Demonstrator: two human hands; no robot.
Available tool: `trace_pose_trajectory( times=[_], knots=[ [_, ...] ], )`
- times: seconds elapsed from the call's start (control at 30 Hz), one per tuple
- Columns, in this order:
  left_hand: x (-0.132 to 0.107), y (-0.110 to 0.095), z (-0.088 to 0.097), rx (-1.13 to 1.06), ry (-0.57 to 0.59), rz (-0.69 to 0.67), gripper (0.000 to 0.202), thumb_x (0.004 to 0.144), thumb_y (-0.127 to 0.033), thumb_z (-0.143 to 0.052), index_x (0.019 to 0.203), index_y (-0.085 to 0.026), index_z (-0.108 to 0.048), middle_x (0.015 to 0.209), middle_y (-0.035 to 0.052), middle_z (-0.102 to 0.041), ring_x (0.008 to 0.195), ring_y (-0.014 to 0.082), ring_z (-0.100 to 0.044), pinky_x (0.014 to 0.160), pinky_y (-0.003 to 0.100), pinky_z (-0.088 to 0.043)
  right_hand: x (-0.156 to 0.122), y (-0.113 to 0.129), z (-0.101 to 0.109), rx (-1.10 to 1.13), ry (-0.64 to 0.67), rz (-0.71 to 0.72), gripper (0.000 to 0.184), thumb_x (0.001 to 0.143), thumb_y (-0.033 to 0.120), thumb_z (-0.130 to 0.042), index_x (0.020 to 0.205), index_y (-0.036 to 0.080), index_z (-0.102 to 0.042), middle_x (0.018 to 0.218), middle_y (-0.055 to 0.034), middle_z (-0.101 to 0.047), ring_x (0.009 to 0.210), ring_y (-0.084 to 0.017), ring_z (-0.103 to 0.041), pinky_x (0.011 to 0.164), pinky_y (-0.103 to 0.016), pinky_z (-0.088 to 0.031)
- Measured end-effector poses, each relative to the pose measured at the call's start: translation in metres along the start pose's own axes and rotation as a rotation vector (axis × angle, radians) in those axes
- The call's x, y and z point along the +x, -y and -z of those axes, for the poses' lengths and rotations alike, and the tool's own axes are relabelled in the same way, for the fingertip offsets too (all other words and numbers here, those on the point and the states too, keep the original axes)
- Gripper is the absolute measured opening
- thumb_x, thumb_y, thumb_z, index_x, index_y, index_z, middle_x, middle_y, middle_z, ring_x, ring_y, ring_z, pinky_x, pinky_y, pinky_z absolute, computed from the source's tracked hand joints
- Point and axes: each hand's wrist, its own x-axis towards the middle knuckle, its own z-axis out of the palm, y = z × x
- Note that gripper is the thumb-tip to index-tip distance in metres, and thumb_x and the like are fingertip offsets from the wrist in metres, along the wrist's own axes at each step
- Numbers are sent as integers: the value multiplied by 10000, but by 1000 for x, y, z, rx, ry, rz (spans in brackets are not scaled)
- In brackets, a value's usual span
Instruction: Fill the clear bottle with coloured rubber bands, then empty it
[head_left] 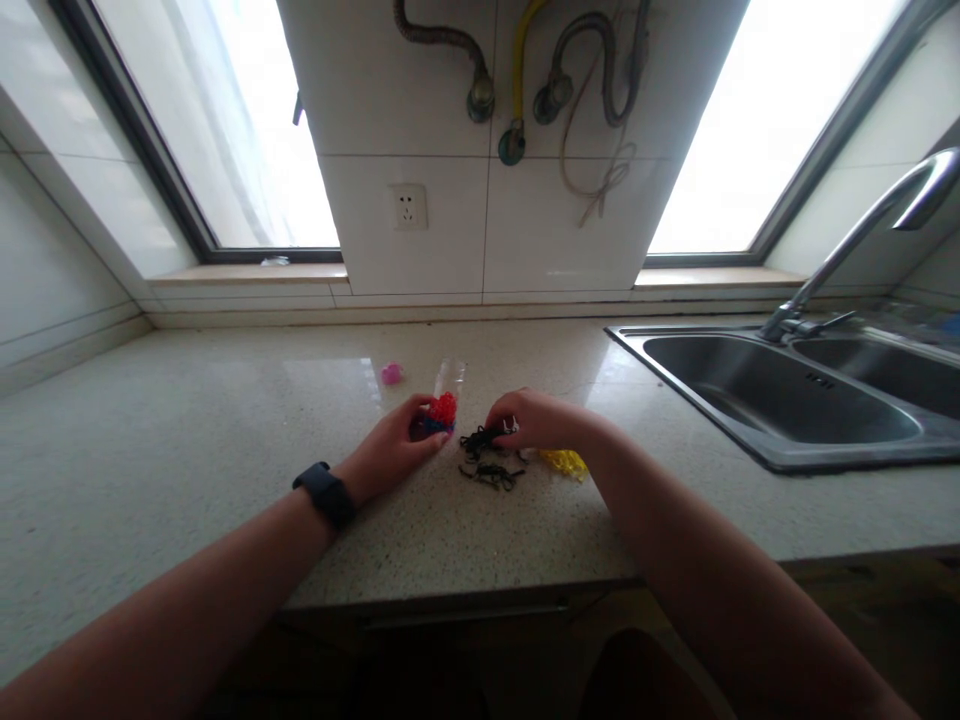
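Note:
My left hand (396, 445) is wrapped round a clear container (450, 375), its see-through end pointing away from me. Inside it sit small red bands (443, 408) with dark blue ones nearer my palm. A pile of small black rubber bands (477, 441) lies on the counter, and the fingers of my right hand (529, 420) are closed together on it. Closer to me is a second clump of black bands (492, 475). Yellow bands (564, 463) lie beside my right wrist, partly covered by it. A small pink piece (391, 373), perhaps a lid, rests beyond my left hand.
The speckled stone counter (187, 450) runs up to a tiled wall with a socket (409, 207) and hanging hoses (517, 60). At the right is a steel sink (780, 385) with a tall tap (847, 240). The counter's front edge (465, 600) is near my body.

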Motion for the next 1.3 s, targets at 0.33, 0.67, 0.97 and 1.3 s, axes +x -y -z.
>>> trace_pose_trajectory(
  times=[0.33,0.67,0.97,1.3],
  knots=[
    [-1,-3,1,-36,30,-16,411,854,-332,-644,1212,-201,-493,1072,86,-677,942,191,-650,885,398,-505,-3,-2,4,145,-257,23,210,776,221,-654,961,152,-727,768,-11,-655,673,-109,-551,634,-238,-415],
    [-1,0,0,34,16,-5,444,837,-334,-657,1229,-197,-501,1032,71,-660,897,174,-633,832,365,-504,-7,-9,16,271,-627,29,219,790,266,-656,960,137,-703,812,-36,-649,700,-121,-559,678,-284,-473],
    [-1,-3,-2,154,11,-54,444,819,-310,-666,1227,-211,-523,1019,64,-658,848,166,-609,779,338,-494,-10,-4,22,262,-738,42,206,813,266,-642,974,149,-694,876,-43,-650,731,-124,-563,698,-285,-483],
    [0,-2,-3,237,-4,-102,435,817,-327,-664,1218,-211,-543,1041,77,-651,878,182,-604,791,344,-493,-10,8,20,60,-695,99,181,866,227,-592,1019,190,-682,952,-47,-633,806,-144,-573,798,-310,-474]
  ],
)
